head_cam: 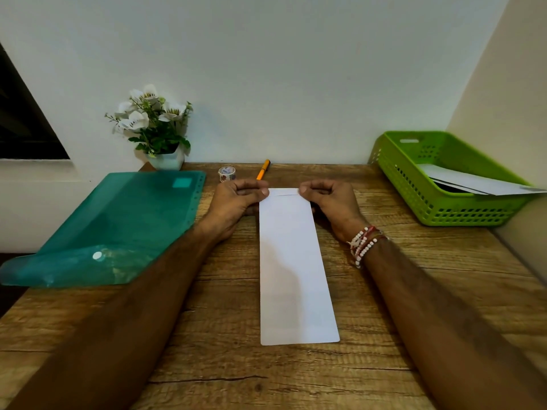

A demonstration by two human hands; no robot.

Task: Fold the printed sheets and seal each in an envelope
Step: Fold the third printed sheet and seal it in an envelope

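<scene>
A long white envelope lies lengthwise on the wooden desk, its far end pointing at the wall. My left hand pinches the far left corner of it and my right hand pinches the far right corner. A narrow strip at that far end looks folded over or lifted between my thumbs. Whether a sheet is inside cannot be seen. More white envelopes or sheets lie in the green basket at the right.
A teal plastic folder lies at the left and overhangs the desk edge. A roll of patterned tape and an orange pen sit near the wall behind my hands. A potted white flower stands at the back left.
</scene>
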